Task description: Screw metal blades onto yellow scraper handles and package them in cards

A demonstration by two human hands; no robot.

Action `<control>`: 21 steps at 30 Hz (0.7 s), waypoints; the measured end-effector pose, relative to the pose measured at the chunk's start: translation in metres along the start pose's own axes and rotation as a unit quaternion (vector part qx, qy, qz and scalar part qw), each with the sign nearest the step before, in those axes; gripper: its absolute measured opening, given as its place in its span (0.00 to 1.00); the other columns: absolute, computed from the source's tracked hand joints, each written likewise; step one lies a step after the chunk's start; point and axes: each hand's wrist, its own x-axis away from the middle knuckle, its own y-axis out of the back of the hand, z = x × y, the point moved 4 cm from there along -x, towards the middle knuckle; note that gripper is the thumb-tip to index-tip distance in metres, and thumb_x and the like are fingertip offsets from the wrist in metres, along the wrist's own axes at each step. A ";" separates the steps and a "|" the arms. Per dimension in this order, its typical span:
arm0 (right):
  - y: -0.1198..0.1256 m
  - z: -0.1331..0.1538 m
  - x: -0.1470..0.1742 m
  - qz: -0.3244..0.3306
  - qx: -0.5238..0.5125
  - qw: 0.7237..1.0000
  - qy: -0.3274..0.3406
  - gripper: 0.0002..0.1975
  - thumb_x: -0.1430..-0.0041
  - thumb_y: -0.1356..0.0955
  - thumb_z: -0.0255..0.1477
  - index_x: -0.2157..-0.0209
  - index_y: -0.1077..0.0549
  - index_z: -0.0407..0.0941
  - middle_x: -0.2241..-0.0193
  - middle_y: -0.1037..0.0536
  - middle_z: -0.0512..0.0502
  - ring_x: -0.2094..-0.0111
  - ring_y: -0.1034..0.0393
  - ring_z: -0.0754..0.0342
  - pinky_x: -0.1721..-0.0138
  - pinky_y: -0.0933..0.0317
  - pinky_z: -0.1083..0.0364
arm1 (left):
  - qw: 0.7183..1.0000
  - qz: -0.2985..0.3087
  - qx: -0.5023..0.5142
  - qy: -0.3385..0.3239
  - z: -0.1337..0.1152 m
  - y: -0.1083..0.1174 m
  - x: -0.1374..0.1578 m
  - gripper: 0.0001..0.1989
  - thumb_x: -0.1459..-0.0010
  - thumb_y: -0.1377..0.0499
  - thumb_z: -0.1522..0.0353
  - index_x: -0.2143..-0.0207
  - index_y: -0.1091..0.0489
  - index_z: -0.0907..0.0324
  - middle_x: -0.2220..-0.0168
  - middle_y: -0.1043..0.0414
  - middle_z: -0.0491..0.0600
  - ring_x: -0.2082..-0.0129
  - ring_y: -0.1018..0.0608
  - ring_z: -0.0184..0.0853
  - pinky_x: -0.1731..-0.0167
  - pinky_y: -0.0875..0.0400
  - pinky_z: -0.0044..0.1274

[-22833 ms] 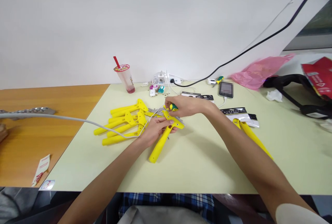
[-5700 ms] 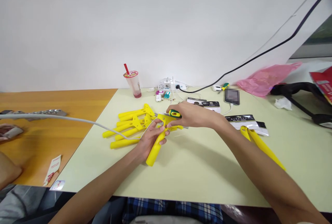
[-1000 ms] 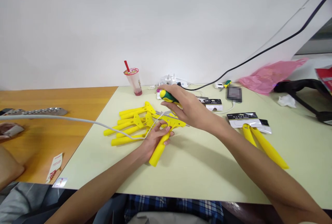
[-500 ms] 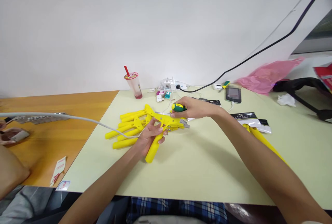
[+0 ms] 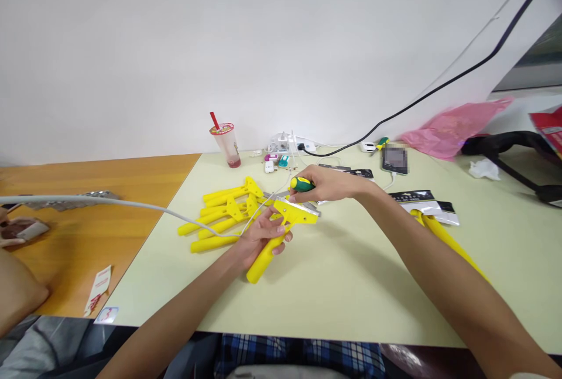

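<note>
A yellow scraper (image 5: pixel 265 257) is gripped by its handle in my left hand (image 5: pixel 262 232), its wide head with a metal blade edge pointing away to the upper right. My right hand (image 5: pixel 324 182) is closed round a screwdriver (image 5: pixel 302 184) with a green and yellow handle, just above the scraper's head. The screwdriver's tip cannot be made out. To the left of my left hand lie several more yellow scrapers (image 5: pixel 215 243) in a loose pile. Grey metal blades partly show behind the held scraper's head.
A drink cup (image 5: pixel 228 146) with a red straw stands by the wall, near a power strip (image 5: pixel 285 143). A white cable (image 5: pixel 184 215) crosses my left wrist. Black-and-white packets (image 5: pixel 413 198), a phone (image 5: pixel 394 159) and a pink bag (image 5: pixel 452 127) lie right. A neighbour's hand (image 5: pixel 17 231) shows far left.
The held scraper has come away from the blades behind it and turned, so its head now faces me more broadly. My right hand with the screwdriver has hardly moved.
</note>
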 end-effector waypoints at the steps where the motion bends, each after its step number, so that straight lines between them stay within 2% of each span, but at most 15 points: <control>1: -0.001 0.000 -0.001 -0.002 -0.004 1.000 0.005 0.18 0.36 0.28 0.43 0.72 0.27 0.43 0.78 0.36 0.56 0.77 0.46 0.60 0.77 0.53 0.57 | 1.000 0.005 -0.001 0.007 0.002 -0.001 0.000 0.25 0.49 0.24 0.73 0.55 0.33 0.54 0.62 0.29 0.45 0.70 0.21 0.31 0.83 0.36 0.16; 3: -0.001 0.002 -0.002 -0.041 -0.033 0.999 0.013 0.18 0.38 0.26 0.43 0.71 0.24 0.42 0.78 0.35 0.56 0.78 0.46 0.61 0.77 0.53 0.58 | 1.000 0.011 -0.002 0.019 0.004 -0.004 0.000 0.24 0.49 0.24 0.72 0.56 0.33 0.54 0.61 0.28 0.46 0.70 0.20 0.31 0.84 0.36 0.16; 5: 0.004 0.004 -0.003 -0.139 -0.103 0.985 0.018 0.17 0.39 0.24 0.44 0.67 0.22 0.42 0.80 0.36 0.57 0.79 0.47 0.61 0.78 0.53 0.58 | 1.000 0.010 -0.001 0.025 0.005 -0.006 0.000 0.24 0.49 0.23 0.72 0.56 0.33 0.54 0.61 0.28 0.46 0.70 0.19 0.32 0.84 0.36 0.16; 6: 0.007 0.006 -0.003 -0.201 -0.153 0.967 0.024 0.18 0.39 0.24 0.44 0.65 0.21 0.43 0.81 0.38 0.58 0.80 0.48 0.61 0.79 0.54 0.57 | 1.000 0.007 0.000 0.025 0.005 -0.007 0.000 0.24 0.49 0.23 0.72 0.57 0.33 0.54 0.61 0.28 0.46 0.70 0.19 0.32 0.84 0.36 0.16; 9: 0.018 0.012 0.003 -0.361 -0.314 0.875 0.079 0.18 0.41 0.22 0.44 0.62 0.21 0.44 0.82 0.42 0.60 0.82 0.54 0.62 0.81 0.57 0.57 | 1.000 -0.006 -0.001 0.024 0.005 -0.006 -0.001 0.25 0.49 0.23 0.72 0.57 0.34 0.55 0.61 0.27 0.47 0.69 0.18 0.33 0.84 0.34 0.16; 11: 0.024 0.016 0.008 -0.417 -0.391 0.813 0.108 0.16 0.44 0.20 0.41 0.64 0.22 0.45 0.82 0.46 0.62 0.82 0.58 0.63 0.83 0.59 0.57 | 1.000 -0.013 -0.004 0.025 0.006 -0.003 -0.002 0.26 0.50 0.23 0.72 0.56 0.34 0.55 0.60 0.27 0.47 0.68 0.18 0.34 0.83 0.33 0.17; 13: 0.028 0.018 0.012 -0.445 -0.433 0.776 0.110 0.17 0.44 0.19 0.41 0.67 0.26 0.46 0.82 0.50 0.62 0.82 0.61 0.63 0.83 0.60 0.57 | 0.999 -0.020 -0.005 0.025 0.008 -0.001 -0.003 0.26 0.50 0.23 0.72 0.56 0.34 0.54 0.60 0.27 0.47 0.67 0.17 0.34 0.83 0.33 0.17; 15: 0.032 0.018 0.014 -0.459 -0.441 0.765 0.099 0.21 0.43 0.20 0.44 0.70 0.30 0.47 0.81 0.52 0.63 0.83 0.62 0.63 0.84 0.59 0.57 | 0.999 -0.030 -0.003 0.017 0.007 0.001 -0.003 0.26 0.50 0.23 0.72 0.55 0.34 0.54 0.60 0.28 0.47 0.68 0.18 0.34 0.83 0.33 0.17; 17: 0.033 0.015 0.015 -0.472 -0.428 0.766 0.089 0.24 0.41 0.21 0.48 0.72 0.34 0.49 0.81 0.53 0.62 0.83 0.62 0.63 0.85 0.58 0.56 | 0.999 -0.051 0.005 -0.004 0.002 0.002 -0.003 0.26 0.49 0.23 0.73 0.55 0.34 0.54 0.61 0.28 0.46 0.67 0.18 0.34 0.82 0.33 0.17; 21: 0.029 0.012 0.015 -0.498 -0.333 0.795 0.092 0.18 0.40 0.22 0.46 0.66 0.27 0.49 0.82 0.48 0.61 0.83 0.58 0.61 0.83 0.58 0.56 | 0.991 -0.104 0.050 -0.070 -0.019 0.009 0.000 0.26 0.49 0.25 0.76 0.54 0.34 0.53 0.60 0.28 0.45 0.67 0.19 0.31 0.80 0.33 0.16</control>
